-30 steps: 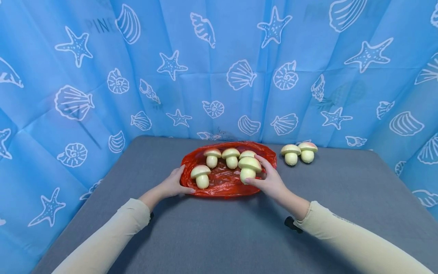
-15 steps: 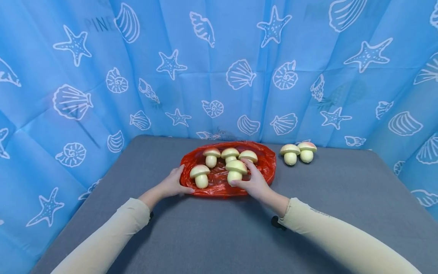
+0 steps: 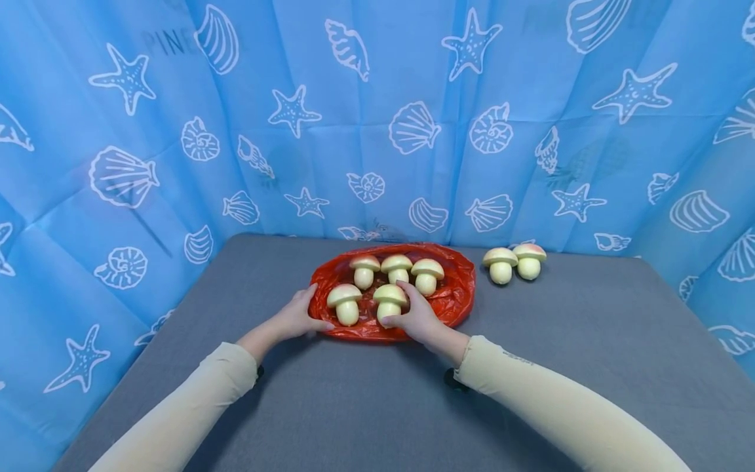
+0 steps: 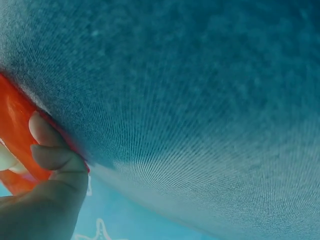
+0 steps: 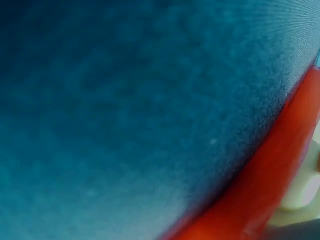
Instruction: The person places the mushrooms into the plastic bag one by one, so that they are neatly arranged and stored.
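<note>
While left fingers (image 3: 320,325) grip red bag (image 3: 463,292) | right fingers (image 3: 408,291) pinch pale, round-capped mushroom (image 3: 389,302), stem (image 3: 386,311) apparently smooth

The bag (image 3: 457,298) looks glossy plastic, the tabletop (image 3: 354,406) matt cloth.

Blue curtain (image 3: 342,151) (white sea-life print) behind grey table (image 3: 354,406)

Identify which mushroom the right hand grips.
The right front mushroom in the red bag: the right hand pinches it. The left front mushroom, three back mushrooms and two mushrooms outside on the table are in neither hand.
</note>
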The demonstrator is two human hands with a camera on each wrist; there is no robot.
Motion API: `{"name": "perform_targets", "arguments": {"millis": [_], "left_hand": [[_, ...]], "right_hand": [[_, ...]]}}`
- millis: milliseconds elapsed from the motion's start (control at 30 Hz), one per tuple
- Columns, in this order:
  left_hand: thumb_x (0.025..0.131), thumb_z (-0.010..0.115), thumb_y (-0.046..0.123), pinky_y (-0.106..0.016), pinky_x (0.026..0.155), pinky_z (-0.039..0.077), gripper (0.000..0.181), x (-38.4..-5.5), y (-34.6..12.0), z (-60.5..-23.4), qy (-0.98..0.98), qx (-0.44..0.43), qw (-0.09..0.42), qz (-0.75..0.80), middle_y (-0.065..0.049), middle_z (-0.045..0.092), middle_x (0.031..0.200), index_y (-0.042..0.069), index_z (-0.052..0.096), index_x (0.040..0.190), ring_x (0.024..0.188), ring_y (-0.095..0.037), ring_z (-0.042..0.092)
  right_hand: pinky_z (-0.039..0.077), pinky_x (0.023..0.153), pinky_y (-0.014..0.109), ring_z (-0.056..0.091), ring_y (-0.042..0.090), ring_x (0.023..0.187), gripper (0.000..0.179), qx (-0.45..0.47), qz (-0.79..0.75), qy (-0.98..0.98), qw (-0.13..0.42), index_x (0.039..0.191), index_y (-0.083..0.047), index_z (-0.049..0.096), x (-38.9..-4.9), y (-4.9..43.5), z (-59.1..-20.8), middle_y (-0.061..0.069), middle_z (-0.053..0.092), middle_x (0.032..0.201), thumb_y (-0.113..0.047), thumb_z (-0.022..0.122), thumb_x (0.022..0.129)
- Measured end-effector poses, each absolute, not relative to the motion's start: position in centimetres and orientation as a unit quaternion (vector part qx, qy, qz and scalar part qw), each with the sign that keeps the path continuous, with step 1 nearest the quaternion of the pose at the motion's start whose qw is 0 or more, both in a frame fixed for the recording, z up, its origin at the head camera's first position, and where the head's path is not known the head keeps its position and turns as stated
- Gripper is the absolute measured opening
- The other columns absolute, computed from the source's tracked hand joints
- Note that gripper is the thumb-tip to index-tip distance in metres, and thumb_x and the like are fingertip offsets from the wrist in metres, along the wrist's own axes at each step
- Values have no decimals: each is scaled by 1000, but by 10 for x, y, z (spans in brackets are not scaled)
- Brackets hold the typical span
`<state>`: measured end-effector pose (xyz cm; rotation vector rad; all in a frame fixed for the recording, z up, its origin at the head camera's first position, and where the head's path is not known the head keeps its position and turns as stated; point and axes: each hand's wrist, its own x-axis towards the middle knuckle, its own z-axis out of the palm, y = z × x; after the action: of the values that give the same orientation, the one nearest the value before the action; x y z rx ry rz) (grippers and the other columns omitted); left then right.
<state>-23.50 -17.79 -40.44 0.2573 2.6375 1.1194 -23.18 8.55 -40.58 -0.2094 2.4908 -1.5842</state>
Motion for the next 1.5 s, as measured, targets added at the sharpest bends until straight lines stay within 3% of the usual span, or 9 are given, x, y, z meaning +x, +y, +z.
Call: {"name": "perform_targets", "arguments": {"millis": [400,833,1300,1500], "left_hand": [[85,75,23,-58,110,23,99,-237,-180,-404,907,85,142,388,-36,16,151,-8,9,152,138,-48,20],[85,76,26,-58,110,23,101,-239,-182,-409,907,82,148,386,-35,15,152,-7,8,152,139,-47,20],[85,75,25,-58,110,22,100,-237,-180,-405,907,77,149,387,-34,15,152,-7,8,152,139,-47,19],[85,75,25,-58,110,22,101,-237,-181,-406,908,78,148,385,-35,15,152,-7,8,152,139,-48,18]], "right_hand": [[36,104,51,44,35,125,80,-40,-478,871,108,148,0,30,-234,77,-399,24,43,142,-8,76,83],[32,108,48,36,36,134,84,-31,-508,850,132,152,1,23,-239,66,-392,24,32,151,-1,72,84],[30,110,48,32,36,137,93,-15,-508,849,144,153,3,14,-243,63,-392,25,26,154,-8,76,84],[31,109,47,36,35,134,90,-15,-514,846,142,151,5,21,-243,67,-391,25,31,152,-8,77,82]]}}
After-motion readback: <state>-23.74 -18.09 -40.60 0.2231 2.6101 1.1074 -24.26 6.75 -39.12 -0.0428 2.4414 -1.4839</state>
